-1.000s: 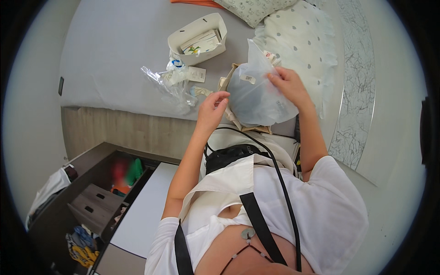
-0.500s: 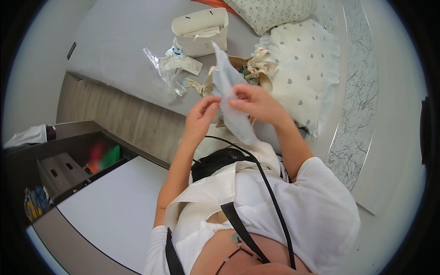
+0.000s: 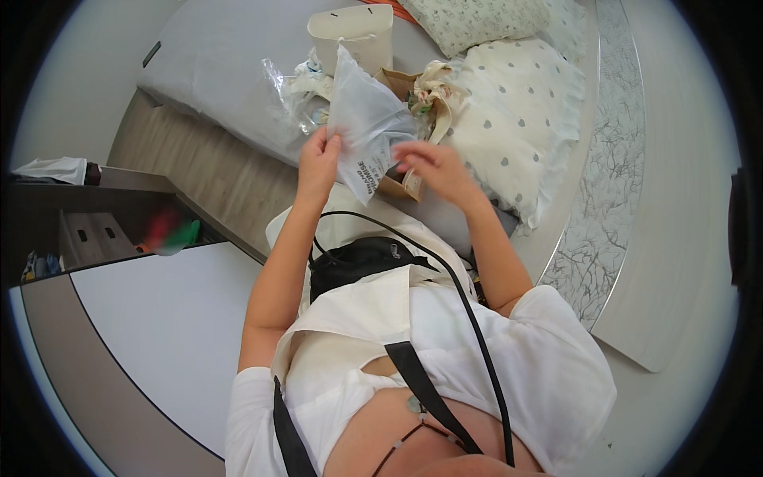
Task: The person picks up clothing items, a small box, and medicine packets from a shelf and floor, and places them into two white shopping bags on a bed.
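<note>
A translucent white plastic bag (image 3: 367, 111) with dark print near its lower corner hangs spread out in front of me. My left hand (image 3: 318, 165) pinches its left edge between thumb and fingers. Close to the bag's right edge is my right hand (image 3: 439, 171), its fingers smeared by motion; whether they touch the bag is unclear. Behind and below the bag stands an open brown cardboard box (image 3: 397, 81), partly hidden, with cream cloth (image 3: 435, 87) bunched at its right side.
On the grey bed (image 3: 214, 67) a cream box (image 3: 359, 36) stands at the back, with clear plastic wrapping (image 3: 280, 91) left of the bag. A heart-patterned pillow (image 3: 517, 119) lies at right. A dark shelf unit with a white panel (image 3: 167, 318) is at lower left.
The bag has turned from edge-on to flat, its print now showing, and has shifted left. My left hand now grips its edge; my right hand has moved away from its middle.
</note>
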{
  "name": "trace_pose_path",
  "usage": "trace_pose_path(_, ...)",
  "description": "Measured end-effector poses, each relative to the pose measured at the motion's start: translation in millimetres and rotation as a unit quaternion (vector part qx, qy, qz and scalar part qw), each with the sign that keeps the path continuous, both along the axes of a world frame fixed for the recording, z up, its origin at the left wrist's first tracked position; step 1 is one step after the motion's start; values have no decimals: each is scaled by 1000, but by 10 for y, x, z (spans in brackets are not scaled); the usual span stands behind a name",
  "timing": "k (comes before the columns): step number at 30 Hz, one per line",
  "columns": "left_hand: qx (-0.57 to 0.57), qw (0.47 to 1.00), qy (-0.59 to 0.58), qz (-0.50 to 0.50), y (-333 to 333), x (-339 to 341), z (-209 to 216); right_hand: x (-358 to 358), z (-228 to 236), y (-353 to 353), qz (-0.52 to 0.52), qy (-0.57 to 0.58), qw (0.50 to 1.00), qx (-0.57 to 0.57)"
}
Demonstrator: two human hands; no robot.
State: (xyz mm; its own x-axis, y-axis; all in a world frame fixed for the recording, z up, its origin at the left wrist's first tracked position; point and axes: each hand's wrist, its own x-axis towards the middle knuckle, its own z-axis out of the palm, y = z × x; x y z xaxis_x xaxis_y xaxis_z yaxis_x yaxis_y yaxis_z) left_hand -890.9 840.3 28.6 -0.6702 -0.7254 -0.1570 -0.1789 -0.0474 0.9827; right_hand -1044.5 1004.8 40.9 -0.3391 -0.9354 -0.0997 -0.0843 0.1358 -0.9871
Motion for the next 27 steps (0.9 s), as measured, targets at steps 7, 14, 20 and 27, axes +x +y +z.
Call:
trace_pose_path(7,92,983,117,106,-25,-161,-34,-515,-223,-337,-72,204,976,-23)
trace_pose_path(14,235,945,226,35,-22,-512,623,-610,88,-501,-19,163,986,-37)
trace_pose_path(20,266,933,242,-23,232,-875,1023,-456,224,-457,-71,141,984,-89)
trace_pose_path(27,65,954,271,-106,130,-930,912,-964,84,-87,-246,-147,909,-302)
